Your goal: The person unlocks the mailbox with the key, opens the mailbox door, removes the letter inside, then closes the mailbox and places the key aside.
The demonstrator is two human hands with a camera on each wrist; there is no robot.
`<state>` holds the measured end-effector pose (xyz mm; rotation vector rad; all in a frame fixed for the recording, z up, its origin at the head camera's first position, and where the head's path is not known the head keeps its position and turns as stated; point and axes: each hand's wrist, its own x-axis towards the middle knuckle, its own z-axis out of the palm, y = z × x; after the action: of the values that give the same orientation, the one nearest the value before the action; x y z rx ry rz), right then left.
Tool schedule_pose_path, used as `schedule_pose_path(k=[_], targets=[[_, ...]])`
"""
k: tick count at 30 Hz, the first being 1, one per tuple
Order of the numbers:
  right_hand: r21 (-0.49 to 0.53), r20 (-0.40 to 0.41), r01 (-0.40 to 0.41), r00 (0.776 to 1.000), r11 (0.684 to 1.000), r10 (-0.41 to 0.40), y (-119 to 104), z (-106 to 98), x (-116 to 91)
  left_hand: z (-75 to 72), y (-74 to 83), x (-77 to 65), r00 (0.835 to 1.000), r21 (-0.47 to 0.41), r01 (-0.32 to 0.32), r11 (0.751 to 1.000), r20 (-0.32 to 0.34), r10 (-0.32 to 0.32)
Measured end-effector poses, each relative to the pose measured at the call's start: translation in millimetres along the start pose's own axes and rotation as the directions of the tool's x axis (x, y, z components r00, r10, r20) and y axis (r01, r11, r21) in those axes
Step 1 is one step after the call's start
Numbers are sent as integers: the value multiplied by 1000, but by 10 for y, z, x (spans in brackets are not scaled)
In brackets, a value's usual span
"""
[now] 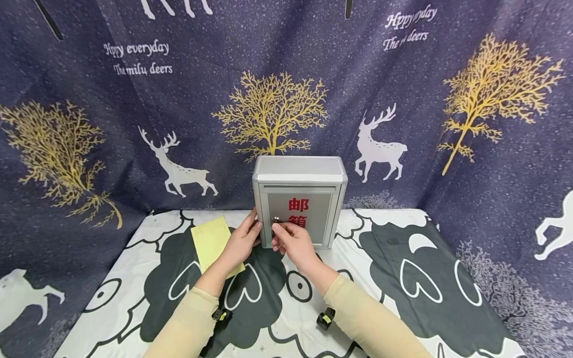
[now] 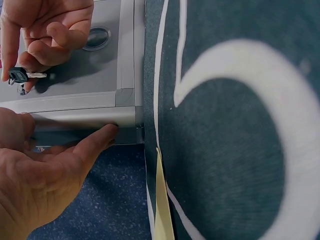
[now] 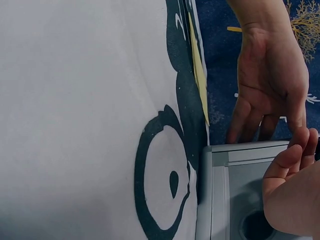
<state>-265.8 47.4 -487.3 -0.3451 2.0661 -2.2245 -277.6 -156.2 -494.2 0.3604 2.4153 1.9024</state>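
A grey metal mailbox [image 1: 301, 171] with red characters on its front stands upright. My left hand [image 1: 240, 244] rests against its left side, fingers stretched along that side and thumb near the front edge. At the left part of the front door, my right hand [image 1: 295, 244] pinches a small key between thumb and forefinger. The left wrist view shows a black-headed key [image 2: 19, 75], its metal blade pointing toward the box's bottom end. A small metal piece [image 2: 21, 90] sits beside it; whether it is a lock or a second key I cannot tell.
Yellow paper [image 1: 210, 243] lies on the patterned cloth [image 1: 398, 278] left of the mailbox, partly behind my left forearm. A dark blue curtain [image 1: 277, 49] with deer and trees hangs close behind the box. A round dark spot [image 2: 96, 38] marks the door's lower part.
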Motion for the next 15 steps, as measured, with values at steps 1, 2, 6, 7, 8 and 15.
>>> schedule_pose_path(k=[1,2,6,7,8,15], targets=[[1,0,1,1000,1000,-1,-4,1,0,-1,0,2,1000,-4,-2,1000,0,2],[3,-1,1,1000,1000,-1,-6,2,0,-1,3,2,1000,-6,-5,1000,2,5],[23,1,-16,1000,1000,16,-29,1,-4,-4,-1,-1,1000,-9,-10,1000,4,10],[29,0,-24,1000,999,24,-35,-1,-2,-4,-2,-1,1000,-9,-13,1000,5,13],[37,0,-31,1000,999,31,-45,-1,-2,-3,-3,-1,1000,-8,-13,1000,5,13],[58,-12,-44,999,997,45,-73,-6,10,8,-8,8,1000,-28,-12,1000,9,13]])
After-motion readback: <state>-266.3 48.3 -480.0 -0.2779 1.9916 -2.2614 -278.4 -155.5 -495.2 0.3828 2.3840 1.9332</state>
